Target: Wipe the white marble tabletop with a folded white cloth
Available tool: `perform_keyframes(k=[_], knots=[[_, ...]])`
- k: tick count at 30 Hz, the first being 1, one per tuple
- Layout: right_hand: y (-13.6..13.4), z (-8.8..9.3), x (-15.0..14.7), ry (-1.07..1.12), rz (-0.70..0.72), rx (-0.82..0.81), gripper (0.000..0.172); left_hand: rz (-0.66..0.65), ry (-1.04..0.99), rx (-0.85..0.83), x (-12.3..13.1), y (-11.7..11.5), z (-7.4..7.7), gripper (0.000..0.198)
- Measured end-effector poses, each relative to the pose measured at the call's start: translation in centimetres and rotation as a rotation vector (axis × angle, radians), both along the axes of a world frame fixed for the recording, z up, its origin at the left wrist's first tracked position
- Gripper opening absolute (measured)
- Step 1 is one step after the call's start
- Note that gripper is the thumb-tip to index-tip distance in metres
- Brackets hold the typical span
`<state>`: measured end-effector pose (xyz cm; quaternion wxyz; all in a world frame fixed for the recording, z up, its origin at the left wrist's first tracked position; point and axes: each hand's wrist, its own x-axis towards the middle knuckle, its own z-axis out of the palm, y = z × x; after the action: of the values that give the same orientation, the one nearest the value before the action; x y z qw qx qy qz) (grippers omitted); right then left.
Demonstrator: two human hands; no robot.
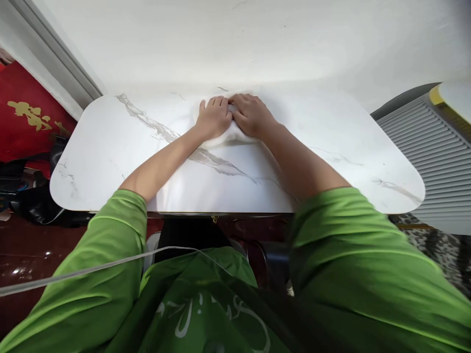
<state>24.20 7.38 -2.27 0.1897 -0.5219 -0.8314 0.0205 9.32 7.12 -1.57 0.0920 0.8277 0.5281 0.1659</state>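
Closest to you, at the bottom of the view, your green sleeves (110,255) and the printed front of your green top fill the frame, with a thin clear cable (91,268) crossing the left sleeve. Past them runs the near edge of the white marble-patterned bench (110,147), its grey veins slanting from far left toward the centre, and both bare forearms stretch out over it.

At the far side of the bench, almost against the white wall (235,44), your left hand (213,117) and right hand (252,115) lie side by side, touching, palms down on a white cloth (230,137). The fingers are curled lightly and press on the cloth; whether they pinch a fold of it you cannot tell from here. The cloth lies directly beneath both hands, bunched, a soft edge showing on your side of the knuckles. Its long axis seems to run left to right, parallel to the wall. Neither hand is clearly nearer; they share it evenly.

Off to the left hangs a red cloth with gold print (29,117); to the right stands a grey slatted unit (434,147).
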Motion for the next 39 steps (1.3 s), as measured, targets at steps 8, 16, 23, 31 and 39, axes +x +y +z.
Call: perform_keyframes(k=[8, 16, 23, 31, 39], knots=[[4.5, 0.0, -0.4, 0.018, -0.105, -0.028, 0.034, -0.056, -0.034, -0.009, -0.3, 5.5, 0.2, 0.038], [2.2, -0.7, 0.1, 0.066, -0.085, -0.002, 0.045, -0.067, 0.0, -0.018, -0.3, 2.7, 0.6, 0.044], [-6.1, -0.7, 2.0, 0.046, -0.005, 0.017, 0.049, -0.026, 0.109, -0.05, 1.4, -5.8, 1.0, 0.052], [-16.6, 0.7, 5.9, 0.084, 0.096, 0.002, 0.053, -0.147, 0.102, -0.053, 4.3, -16.0, 0.8, 0.059], [-11.4, 1.2, 7.2, 0.033, -0.008, -0.029, 0.046, -0.184, 0.03, -0.088, 6.5, -9.7, 0.1, 0.058]])
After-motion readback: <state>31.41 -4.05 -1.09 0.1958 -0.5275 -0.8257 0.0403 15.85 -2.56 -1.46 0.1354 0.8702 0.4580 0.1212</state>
